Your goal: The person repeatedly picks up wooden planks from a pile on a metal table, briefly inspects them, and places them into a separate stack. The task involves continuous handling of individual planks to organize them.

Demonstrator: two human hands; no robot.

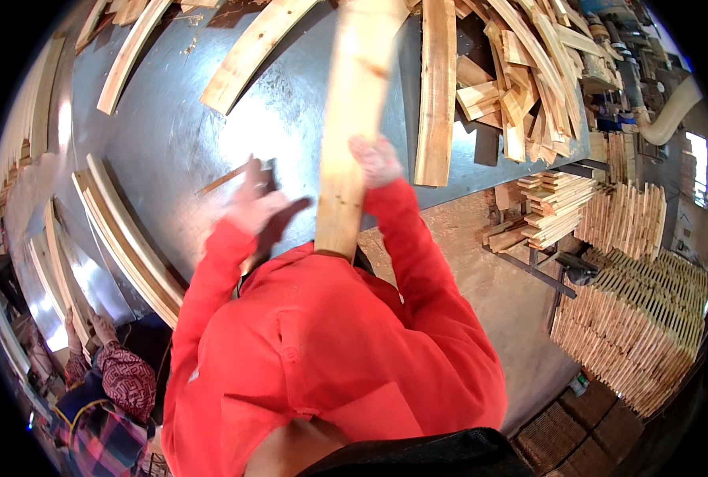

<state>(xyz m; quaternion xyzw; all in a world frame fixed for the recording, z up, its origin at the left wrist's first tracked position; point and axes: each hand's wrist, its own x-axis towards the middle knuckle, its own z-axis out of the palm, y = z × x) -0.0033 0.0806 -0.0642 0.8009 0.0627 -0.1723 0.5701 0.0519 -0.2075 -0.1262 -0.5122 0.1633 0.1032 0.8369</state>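
Observation:
A long, pale wooden board (346, 119) runs from close to my body out across the metal table, its far part smeared by motion. My right hand (376, 161) grips the board's right edge, thumb side over its top face. To the left of the board, my left hand (255, 200) is off the wood, with its fingers apart and slightly blurred. Near those fingers a thin wood sliver (220, 180) lies on the metal table (171, 135). Another board (436, 103) rests just right of the one I hold.
Curved boards (135, 238) lie at left, more boards (251, 56) at the far side. Offcuts (509, 103) heap at far right. Slat stacks (632, 318) stand beyond the table's right edge. At lower left, a co-worker's hands (92, 327) hold a board.

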